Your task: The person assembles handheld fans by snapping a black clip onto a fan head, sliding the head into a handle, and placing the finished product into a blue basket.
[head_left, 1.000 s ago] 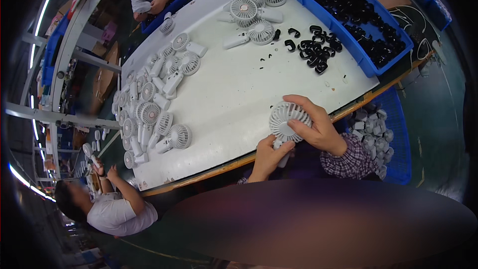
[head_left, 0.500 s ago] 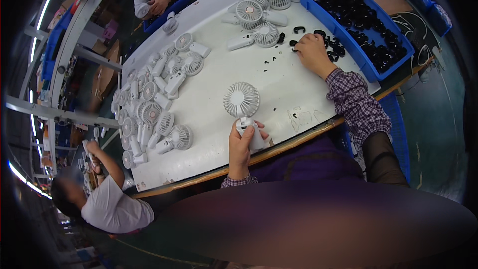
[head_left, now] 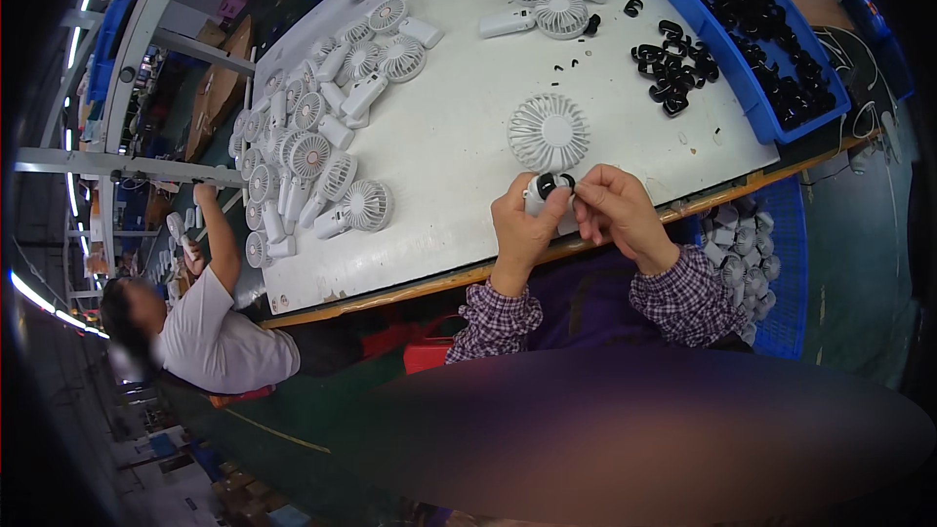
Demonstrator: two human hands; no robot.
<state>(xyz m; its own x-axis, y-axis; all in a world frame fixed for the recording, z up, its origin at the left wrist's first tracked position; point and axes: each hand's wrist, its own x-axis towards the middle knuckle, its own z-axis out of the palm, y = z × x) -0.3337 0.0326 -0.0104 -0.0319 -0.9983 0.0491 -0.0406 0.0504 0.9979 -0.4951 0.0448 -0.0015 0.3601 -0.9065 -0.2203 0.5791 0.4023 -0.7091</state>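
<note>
The left hand (head_left: 519, 232) grasps the white fan (head_left: 549, 134) by its handle, the head just beyond both hands; the right hand (head_left: 625, 210) touches the curved black piece (head_left: 549, 185) there, whether pinching I cannot tell; loose black pieces (head_left: 673, 68) lie beyond

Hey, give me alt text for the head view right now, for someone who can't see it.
At the edge of a white table, the left hand holds a white fan, the right hand at the curved black piece below its round head. More fans crowd the left; loose black parts lie beside a blue tray.
</note>
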